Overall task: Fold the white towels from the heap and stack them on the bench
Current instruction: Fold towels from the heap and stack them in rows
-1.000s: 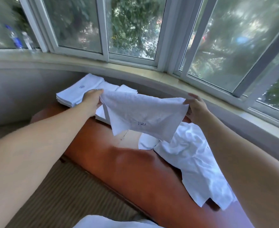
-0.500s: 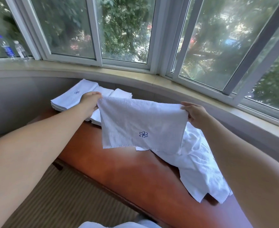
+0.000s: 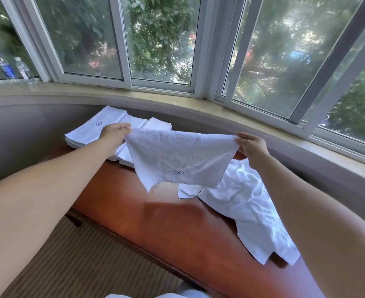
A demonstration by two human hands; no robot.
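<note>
I hold a white towel [image 3: 180, 157] with a small blue emblem stretched in the air above the brown bench [image 3: 166, 222]. My left hand [image 3: 114, 136] pinches its upper left corner. My right hand [image 3: 251, 147] pinches its upper right corner. The towel hangs down and its lower edge swings clear of the bench. Behind my left hand lie stacks of folded white towels [image 3: 95, 130] at the bench's far end. A rumpled heap of white towels [image 3: 248, 205] spreads over the right part of the bench, partly hidden by the held towel and my right arm.
A curved window sill [image 3: 177, 102] and wall run behind the bench. Two plastic water bottles [image 3: 13, 65] stand on the sill at far left. Striped carpet [image 3: 80, 261] covers the floor in front of the bench. White cloth shows at the bottom edge [image 3: 155, 294].
The towel hung flat and square half a second ago; now its lower edge has swung up and forward, with the emblem low on the cloth. Both hands keep their corners.
</note>
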